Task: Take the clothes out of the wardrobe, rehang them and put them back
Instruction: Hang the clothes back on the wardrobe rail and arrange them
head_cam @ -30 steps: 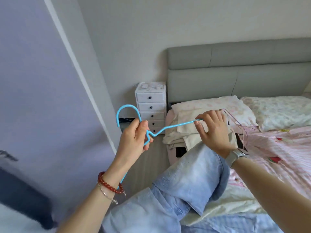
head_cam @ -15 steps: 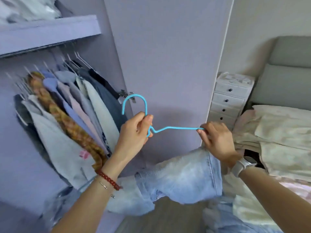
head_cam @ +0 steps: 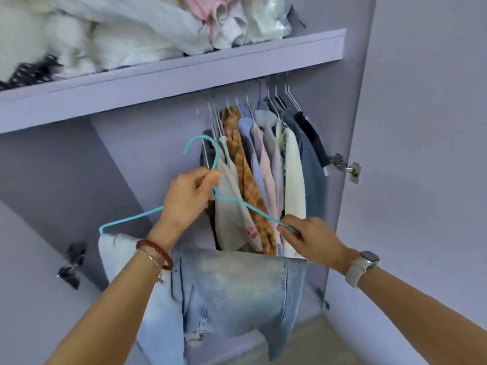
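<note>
Left hand (head_cam: 188, 193) pinches the blue wire hanger (head_cam: 131, 219) at the neck just below its hook, fingers curled tight round the wire. Right hand (head_cam: 312, 239) pinches the hanger's right shoulder, fingers closed on the wire. Pale blue jeans (head_cam: 232, 291) hang folded over the hanger's bottom bar, in front of the open wardrobe (head_cam: 353, 206). Red bead bracelet (head_cam: 155, 252) on the left wrist; pale watch (head_cam: 362, 267) on the right.

Behind the hands, a row of hung clothes (head_cam: 266, 175) crowds the right end of the rail, on white hangers. Above it, the lilac shelf (head_cam: 168, 83) carries a heap of white and pink linen (head_cam: 147, 30). Door hinge (head_cam: 345, 167) on the right wall. Lilac panels throughout; a strip of pale floor at lower right.
</note>
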{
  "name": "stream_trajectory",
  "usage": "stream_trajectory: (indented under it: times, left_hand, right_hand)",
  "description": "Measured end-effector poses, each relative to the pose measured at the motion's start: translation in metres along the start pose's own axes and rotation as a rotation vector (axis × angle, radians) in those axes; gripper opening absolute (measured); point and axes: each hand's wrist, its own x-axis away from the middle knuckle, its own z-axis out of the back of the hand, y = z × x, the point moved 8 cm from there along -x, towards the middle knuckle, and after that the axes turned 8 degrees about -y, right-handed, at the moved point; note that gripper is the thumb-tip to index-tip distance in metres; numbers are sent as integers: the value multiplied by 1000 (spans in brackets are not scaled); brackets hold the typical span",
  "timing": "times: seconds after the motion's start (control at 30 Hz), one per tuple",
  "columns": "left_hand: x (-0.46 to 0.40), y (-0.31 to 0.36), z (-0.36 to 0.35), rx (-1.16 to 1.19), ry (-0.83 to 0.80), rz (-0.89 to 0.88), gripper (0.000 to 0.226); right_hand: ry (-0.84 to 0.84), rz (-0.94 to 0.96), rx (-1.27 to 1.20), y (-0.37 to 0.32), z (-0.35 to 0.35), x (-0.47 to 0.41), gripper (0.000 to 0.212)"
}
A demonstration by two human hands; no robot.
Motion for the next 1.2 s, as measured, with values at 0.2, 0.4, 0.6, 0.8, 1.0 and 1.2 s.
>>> stream_trajectory:
  times: [0.2,0.4,0.6,0.8,1.0,1.2]
  left_hand:
    - [1,-46,53,-122,257,133,32]
    - [-13,-53,56,-172,295,105,33]
    - [-42,-48,28,-349,134,20,34]
    - [-51,-57,25,-343,49,-89,30]
    - [-68,-83,54,-331,134,-35,31]
    - [-80,-112,69,-539,160,155,29]
  right_hand:
    - [-258,79,-456,-29,-34,-78,16]
    - [-273,35,-552,-25,-54,-97,21]
    - [-86,-84,-592,-2,-88,-75,27]
    - [-33,-177,-639,1,-123,-78,33]
    - [-65,-152,-768,-31,-133,-118,35]
    - [78,-202,-832,-36,-142,-153,27]
